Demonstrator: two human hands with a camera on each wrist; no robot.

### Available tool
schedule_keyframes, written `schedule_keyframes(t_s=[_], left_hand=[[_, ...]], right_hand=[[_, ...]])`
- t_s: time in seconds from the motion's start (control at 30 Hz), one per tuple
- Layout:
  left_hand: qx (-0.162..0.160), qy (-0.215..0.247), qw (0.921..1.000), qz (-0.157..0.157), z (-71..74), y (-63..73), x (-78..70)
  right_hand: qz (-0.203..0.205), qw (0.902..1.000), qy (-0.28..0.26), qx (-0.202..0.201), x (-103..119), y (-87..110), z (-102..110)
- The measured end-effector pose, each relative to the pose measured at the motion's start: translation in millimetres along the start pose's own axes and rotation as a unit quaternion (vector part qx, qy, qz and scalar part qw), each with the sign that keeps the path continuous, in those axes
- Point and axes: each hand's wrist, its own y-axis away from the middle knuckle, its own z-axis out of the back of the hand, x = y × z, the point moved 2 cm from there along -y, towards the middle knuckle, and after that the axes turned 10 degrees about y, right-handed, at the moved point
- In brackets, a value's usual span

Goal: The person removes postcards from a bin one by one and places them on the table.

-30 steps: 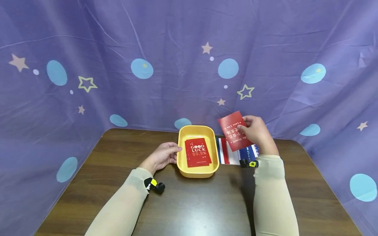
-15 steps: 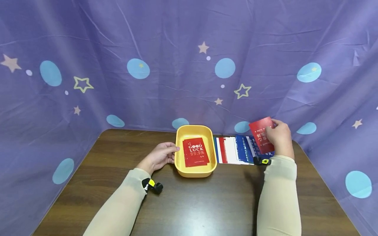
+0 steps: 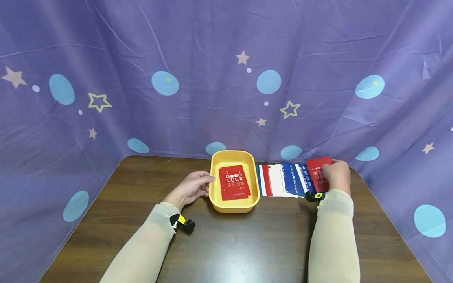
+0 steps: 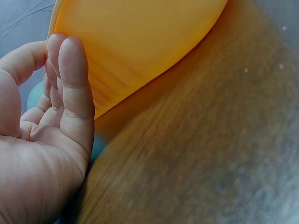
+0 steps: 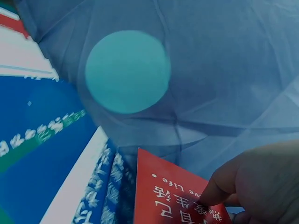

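In the head view, my left hand (image 3: 192,188) holds the left rim of a yellow plastic tray (image 3: 236,209), with the thumb at the rim and the fingers against the outer wall. Inside the tray lie red cards (image 3: 235,188), the top one printed "GOOD LUCK 99.9%". My right hand (image 3: 337,177) pinches a red card (image 3: 316,168) with white lettering at the right end of an overlapping row of cards (image 3: 276,181). The right wrist view shows the thumb on this red card (image 5: 161,189), beside blue cards (image 5: 42,121); its lower part is out of frame.
The row of white, red and blue cards runs along the back of the brown wooden table (image 3: 219,243), starting right beside the tray. A purple curtain (image 3: 212,118) with stars and blue dots hangs close behind the table and along both sides.
My right hand has carried the red card rightward from near the tray, then lowered it onto the row's right end. The left hand stays at the tray; the view has shifted slightly.
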Motion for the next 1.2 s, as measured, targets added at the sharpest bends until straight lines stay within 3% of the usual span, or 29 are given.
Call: schedule_keyframes(t_s=[0.2,0.4,0.57,0.67,0.87,1.2], left_hand=[[0.001,0.002,1.0000,0.000,-0.8,0.2,-0.8],[0.003,0.005,1.0000,-0.001,-0.3,0.2,-0.2],[0.004,0.007,1.0000,-0.002,0.9,-0.5,1.4],[0.004,0.008,1.0000,-0.002,1.8,-1.0,2.5],[0.003,0.010,0.9999,-0.005,3.4,-1.6,2.8],[0.000,0.007,1.0000,-0.003,0.7,-0.1,1.0]], right_hand=[[-0.018,0.9992,0.007,0.035,-8.6,-5.4,-8.8],[0.006,0.9979,0.040,0.051,-11.3,-8.7,-16.4],[-0.009,0.9974,0.018,0.070,-12.2,-6.4,-20.6],[-0.021,0.9976,0.024,0.061,-11.3,-3.1,-21.5],[-0.031,0.9954,0.086,0.029,-5.6,1.6,-23.8],[-0.032,0.9934,0.104,0.035,0.2,-2.1,-22.8]])
